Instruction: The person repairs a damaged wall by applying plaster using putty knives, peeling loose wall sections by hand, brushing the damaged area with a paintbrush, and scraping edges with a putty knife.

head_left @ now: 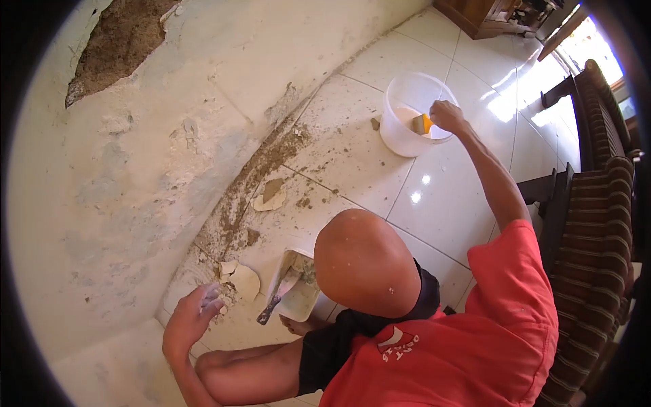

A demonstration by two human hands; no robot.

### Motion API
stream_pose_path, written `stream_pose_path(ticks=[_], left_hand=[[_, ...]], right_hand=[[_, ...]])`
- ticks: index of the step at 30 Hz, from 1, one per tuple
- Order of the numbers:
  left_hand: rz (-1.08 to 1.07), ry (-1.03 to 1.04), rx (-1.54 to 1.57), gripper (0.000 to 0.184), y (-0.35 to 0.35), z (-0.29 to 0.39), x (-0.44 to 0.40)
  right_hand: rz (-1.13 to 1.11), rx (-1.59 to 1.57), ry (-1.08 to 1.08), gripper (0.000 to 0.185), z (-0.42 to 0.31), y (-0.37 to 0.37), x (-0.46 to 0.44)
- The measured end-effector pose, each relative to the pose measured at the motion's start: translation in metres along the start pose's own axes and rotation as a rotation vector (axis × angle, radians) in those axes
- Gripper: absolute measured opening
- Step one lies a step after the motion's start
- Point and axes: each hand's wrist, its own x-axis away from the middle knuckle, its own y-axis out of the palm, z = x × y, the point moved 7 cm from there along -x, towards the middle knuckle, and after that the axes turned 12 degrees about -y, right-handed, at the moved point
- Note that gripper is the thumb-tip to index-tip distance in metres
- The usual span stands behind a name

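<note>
Shirt [447, 353]: red
Right hand [446, 115]: closed round paintbrush [422, 124]
Left hand [190, 317]: part-curled, hold unclear
Bucket [400, 140]: rim knock could spill liquid

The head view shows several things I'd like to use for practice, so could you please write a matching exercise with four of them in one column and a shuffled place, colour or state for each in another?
Things:
1. Bucket
2. Paintbrush
3. Putty knife
4. Sofa

Places, colours or states:
A. Lying across a tray
B. Brown with pale stripes
C. Whitish, with pale liquid inside
D. Held in the right hand

Pairs: 1-C, 2-D, 3-A, 4-B
</note>
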Motion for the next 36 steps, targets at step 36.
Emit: stream_pose_path(ticks=[36], left_hand=[[-0.054, 0.013, -0.213, 0.051, -0.005, -0.016, -0.015]], right_hand=[[0.468, -1.464, 0.360, 0.033, -0.048, -0.049, 0.126]])
